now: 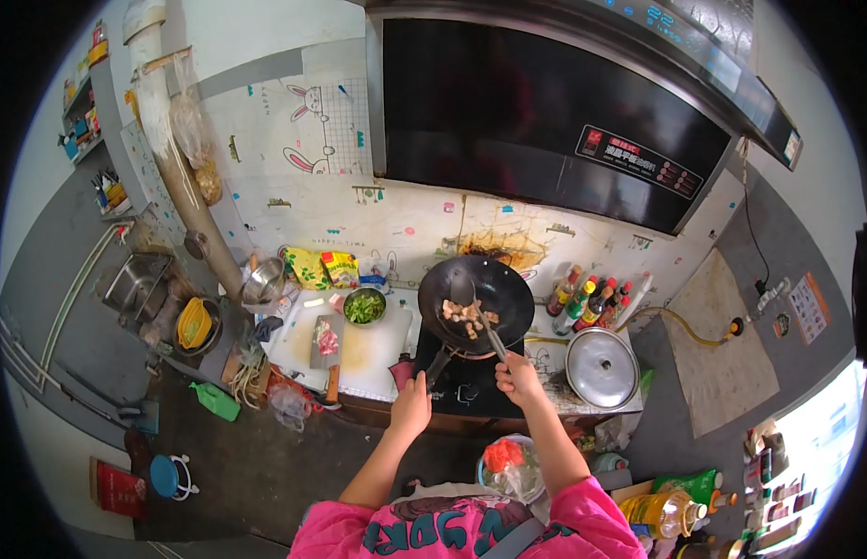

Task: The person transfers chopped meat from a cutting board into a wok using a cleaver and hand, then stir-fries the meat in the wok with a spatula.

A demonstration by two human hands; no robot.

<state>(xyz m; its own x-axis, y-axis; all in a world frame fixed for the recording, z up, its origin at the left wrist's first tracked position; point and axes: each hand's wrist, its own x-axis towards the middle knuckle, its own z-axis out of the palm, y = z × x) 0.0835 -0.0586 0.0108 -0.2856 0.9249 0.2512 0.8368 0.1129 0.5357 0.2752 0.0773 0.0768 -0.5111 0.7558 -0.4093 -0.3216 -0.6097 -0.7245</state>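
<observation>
A black wok (506, 286) sits on the stove (480, 399), tilted a little toward the wall. Browned meat pieces (466, 319) lie in its lower part. My left hand (412, 406) is closed round the wok's dark handle (437, 366). In my right hand (518, 378) is the grey handle of a spatula (462, 287), whose dark blade is inside the wok above the meat. Left of the stove, a cleaver (333, 374) lies on the white cutting board (370, 351) with chopped pink and white pieces (326, 339) on its blade. A metal bowl of chopped greens (365, 306) stands at the board's back edge.
Sauce bottles (575, 306) and a round metal lid (602, 367) are right of the stove. A range hood (545, 112) hangs above. Yellow packages (324, 267) lean by the wall. A bag-lined bin (511, 466) stands below the counter.
</observation>
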